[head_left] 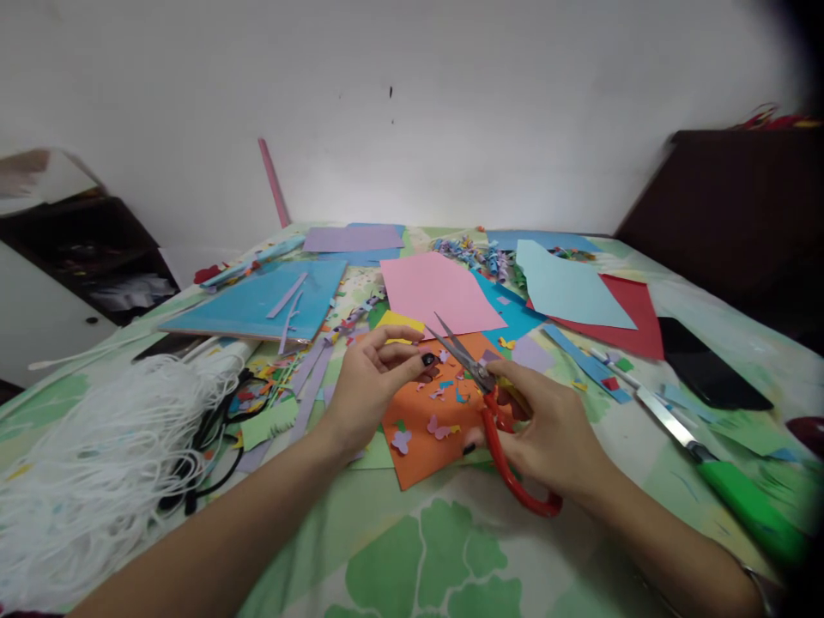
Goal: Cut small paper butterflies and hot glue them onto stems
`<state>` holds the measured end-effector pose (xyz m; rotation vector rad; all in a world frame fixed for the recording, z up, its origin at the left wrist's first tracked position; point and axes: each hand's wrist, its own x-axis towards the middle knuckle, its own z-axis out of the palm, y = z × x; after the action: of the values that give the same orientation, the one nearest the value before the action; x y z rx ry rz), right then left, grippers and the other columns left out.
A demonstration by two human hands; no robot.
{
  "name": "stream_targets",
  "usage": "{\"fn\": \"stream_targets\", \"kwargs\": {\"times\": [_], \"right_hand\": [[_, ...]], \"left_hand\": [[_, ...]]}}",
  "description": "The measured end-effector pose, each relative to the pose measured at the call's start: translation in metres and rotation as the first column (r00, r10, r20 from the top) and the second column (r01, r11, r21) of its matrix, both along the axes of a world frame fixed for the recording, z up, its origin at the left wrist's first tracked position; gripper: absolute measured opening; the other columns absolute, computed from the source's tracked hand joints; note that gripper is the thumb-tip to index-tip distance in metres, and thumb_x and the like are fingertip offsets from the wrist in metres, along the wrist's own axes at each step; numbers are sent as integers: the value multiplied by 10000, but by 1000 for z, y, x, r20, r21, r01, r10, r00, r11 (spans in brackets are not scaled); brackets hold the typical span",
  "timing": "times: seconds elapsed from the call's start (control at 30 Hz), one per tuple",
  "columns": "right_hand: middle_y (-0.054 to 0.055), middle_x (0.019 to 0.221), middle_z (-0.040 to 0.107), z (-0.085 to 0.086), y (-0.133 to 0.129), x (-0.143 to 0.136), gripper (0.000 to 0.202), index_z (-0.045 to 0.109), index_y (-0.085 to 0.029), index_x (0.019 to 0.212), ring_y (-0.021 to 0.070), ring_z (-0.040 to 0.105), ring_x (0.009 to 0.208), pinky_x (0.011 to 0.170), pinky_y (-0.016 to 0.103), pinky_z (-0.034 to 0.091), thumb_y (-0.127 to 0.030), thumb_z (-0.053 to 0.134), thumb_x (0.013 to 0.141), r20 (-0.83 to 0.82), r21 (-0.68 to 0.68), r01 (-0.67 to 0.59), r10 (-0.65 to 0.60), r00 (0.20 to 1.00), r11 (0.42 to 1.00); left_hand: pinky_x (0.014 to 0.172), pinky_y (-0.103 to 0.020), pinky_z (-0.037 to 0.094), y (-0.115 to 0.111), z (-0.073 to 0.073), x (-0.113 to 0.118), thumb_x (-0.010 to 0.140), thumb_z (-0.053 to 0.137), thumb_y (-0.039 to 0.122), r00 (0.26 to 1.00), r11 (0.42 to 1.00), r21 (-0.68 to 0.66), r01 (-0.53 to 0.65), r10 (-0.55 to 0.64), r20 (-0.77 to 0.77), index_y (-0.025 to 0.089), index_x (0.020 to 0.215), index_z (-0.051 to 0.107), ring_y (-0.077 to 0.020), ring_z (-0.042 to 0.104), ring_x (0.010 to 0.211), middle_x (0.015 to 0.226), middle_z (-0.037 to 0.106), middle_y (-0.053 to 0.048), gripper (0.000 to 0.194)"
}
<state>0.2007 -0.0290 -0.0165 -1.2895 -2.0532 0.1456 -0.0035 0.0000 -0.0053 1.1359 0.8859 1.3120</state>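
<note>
My right hand [557,425] grips red-handled scissors [482,378], fingers through the loops. Their blades are parted and point up and left, toward my left fingertips. My left hand [373,373] has its thumb and fingers pinched together; whatever lies between them is too small or hidden to name. Below both hands is an orange paper sheet [412,459], strewn with small paper scraps. A purple butterfly cutout [402,442] and a pink one [439,427] rest on it. Just behind my left fingers lies a yellow paper piece [399,323], and beyond that a pink sheet [444,296].
White string [109,463] is heaped at the left, near a blue pad [257,296]. On the right lie a green-handled cutter knife [669,421], a black phone [711,365], a red sheet [634,313] and a pale blue sheet [572,287]. Curled paper strips [476,255] sit behind.
</note>
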Motion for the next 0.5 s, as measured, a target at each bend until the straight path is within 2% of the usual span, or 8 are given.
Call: {"fn": "stream_targets", "kwargs": {"times": [0.07,0.17,0.27,0.5], "right_hand": [[61,896,674,-2,-1,0,435,603,-185,1045,177,619,698,601,279,474,-393,689,673,19,19,-27,26,999,999],[83,959,678,-3,-1,0,451,598,-180,1064,216,642,781,636,312,488,-397,682,679,64,64,-34,30,997,997],[80,932,677,-4,-2,-1,437,600,-176,1065,224,639,776,622,316,480,-359,671,674,113,86,-30,20,993,996],[65,882,661,-3,-3,-2,419,605,-169,1051,190,609,695,565,283,451,-267,651,646,158,88,-40,25,987,995]], "left_hand": [[659,-234,556,-1,1,1,698,752,194,1000,1000,4,17,-17,-12,129,880,634,-131,674,668,746,707,-24,226],[641,-230,552,-2,1,3,699,740,178,998,999,2,41,-40,-39,108,791,641,-129,668,638,720,702,-33,153],[635,-212,538,-2,1,4,700,716,134,998,999,16,40,-40,-49,108,785,644,-113,659,626,709,703,-30,115],[629,-221,516,-2,-2,3,673,701,101,999,999,38,28,-27,-23,147,873,602,-149,691,678,742,724,-24,228]]}}
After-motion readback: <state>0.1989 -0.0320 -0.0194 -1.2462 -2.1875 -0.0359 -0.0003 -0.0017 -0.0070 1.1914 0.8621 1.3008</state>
